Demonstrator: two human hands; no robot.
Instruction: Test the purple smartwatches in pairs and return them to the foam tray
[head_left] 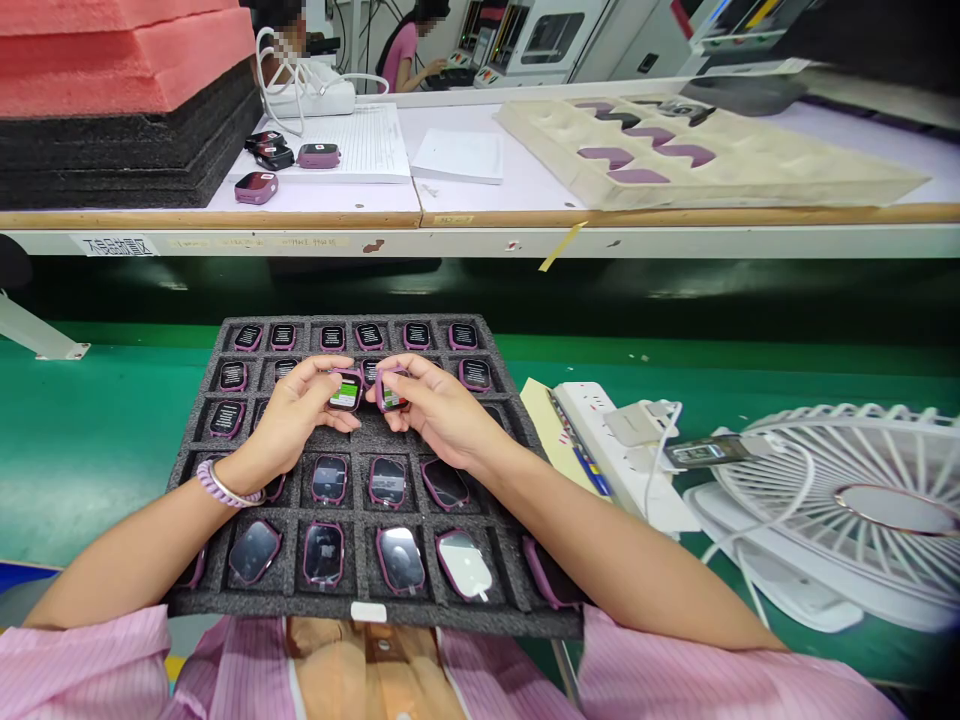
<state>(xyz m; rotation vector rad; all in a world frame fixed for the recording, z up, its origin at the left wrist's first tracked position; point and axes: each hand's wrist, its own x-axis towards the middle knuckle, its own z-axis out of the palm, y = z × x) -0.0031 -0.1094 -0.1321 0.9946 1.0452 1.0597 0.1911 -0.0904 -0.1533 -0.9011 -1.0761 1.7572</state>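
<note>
My left hand [306, 402] is closed on a purple smartwatch [346, 391] whose screen is lit green and white. Close beside it, my right hand [427, 400] grips a second purple smartwatch [391, 390], its lit screen partly covered by my thumb. Both are held above a black foam tray [480, 512] divided into square compartments. In the far rows, smartwatches [333, 338] show white text on dark screens. Nearer to me lie smartwatches with dark, reflective screens [329, 478]. My hands and forearms hide some compartments.
Right of the tray are a power strip [583, 405], pens, cables and a white fan [847, 490]. On the raised shelf stand stacked red and black foam [127, 150], several loose watches [319, 155], papers and a cream moulded tray [720, 170]. Two people are beyond the shelf.
</note>
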